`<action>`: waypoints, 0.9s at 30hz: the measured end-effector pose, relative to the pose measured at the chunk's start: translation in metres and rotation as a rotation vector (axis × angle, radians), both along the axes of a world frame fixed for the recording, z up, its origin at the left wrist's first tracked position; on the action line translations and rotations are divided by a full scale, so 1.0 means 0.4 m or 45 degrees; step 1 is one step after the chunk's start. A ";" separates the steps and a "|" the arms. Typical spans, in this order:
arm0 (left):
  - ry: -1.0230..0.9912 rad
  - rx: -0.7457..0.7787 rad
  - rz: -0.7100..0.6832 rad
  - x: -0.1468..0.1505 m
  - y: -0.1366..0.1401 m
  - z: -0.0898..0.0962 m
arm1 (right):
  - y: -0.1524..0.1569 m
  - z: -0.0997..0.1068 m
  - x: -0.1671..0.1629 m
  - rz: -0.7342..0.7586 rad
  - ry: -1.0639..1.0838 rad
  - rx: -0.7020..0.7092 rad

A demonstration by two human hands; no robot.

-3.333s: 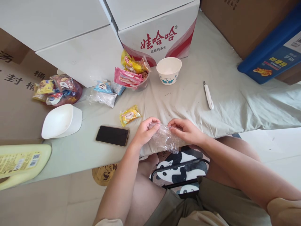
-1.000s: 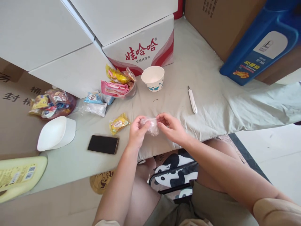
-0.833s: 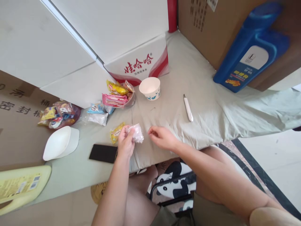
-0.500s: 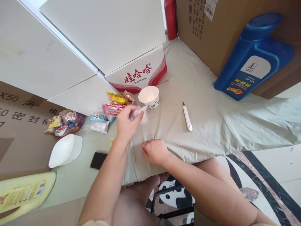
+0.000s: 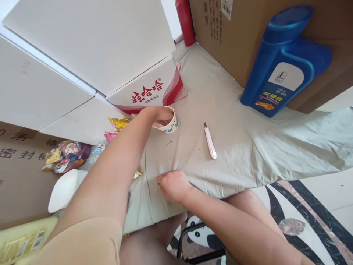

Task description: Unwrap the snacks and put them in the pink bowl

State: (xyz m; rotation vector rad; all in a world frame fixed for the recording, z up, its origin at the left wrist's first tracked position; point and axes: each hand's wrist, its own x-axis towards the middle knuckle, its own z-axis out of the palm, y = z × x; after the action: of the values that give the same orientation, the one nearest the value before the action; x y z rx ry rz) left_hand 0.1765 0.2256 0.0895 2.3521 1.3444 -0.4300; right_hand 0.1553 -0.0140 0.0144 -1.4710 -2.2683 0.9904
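Note:
My left hand (image 5: 164,117) reaches down into a white paper bowl (image 5: 171,127) with a blue-green pattern. Its fingers look bent, and the bowl's wall hides their tips and whatever they hold. The bowl leans a little toward my left arm. Closer to the table's front edge, my right hand (image 5: 174,186) rests on the cloth as a closed fist, its fingertips hidden underneath. To the right of both hands lies a small white-handled cutter (image 5: 210,141), blade end pointing away from me.
Behind the bowl stands a white and red carton (image 5: 149,90). Snack packets (image 5: 117,123) lie partly behind my left arm. At far left are a bag of snacks (image 5: 68,156) and a white container (image 5: 64,189). A blue oil bottle (image 5: 284,73) stands at right before a brown carton (image 5: 234,40).
My left hand, which held a crumpled white tissue in front of the bowl, has moved forward into it. The bowl has tipped left. My right fist stays on the cloth; the view has shifted.

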 end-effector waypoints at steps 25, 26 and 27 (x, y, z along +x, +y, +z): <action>-0.767 0.032 0.463 -0.485 -0.482 -0.072 | -0.182 -0.046 0.111 -0.093 0.348 0.141; -0.995 -0.119 0.522 -0.452 -0.513 -0.065 | -0.184 -0.040 0.116 -0.164 0.441 0.121; -1.212 -0.286 0.582 -0.421 -0.546 -0.061 | -0.185 -0.031 0.121 -0.240 0.536 0.103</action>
State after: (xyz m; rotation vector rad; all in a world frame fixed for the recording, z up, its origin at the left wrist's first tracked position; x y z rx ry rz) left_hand 0.0082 0.0073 0.0649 1.6004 1.1773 0.5794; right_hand 0.2036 -0.0882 0.0019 -1.2723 -1.8166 1.0243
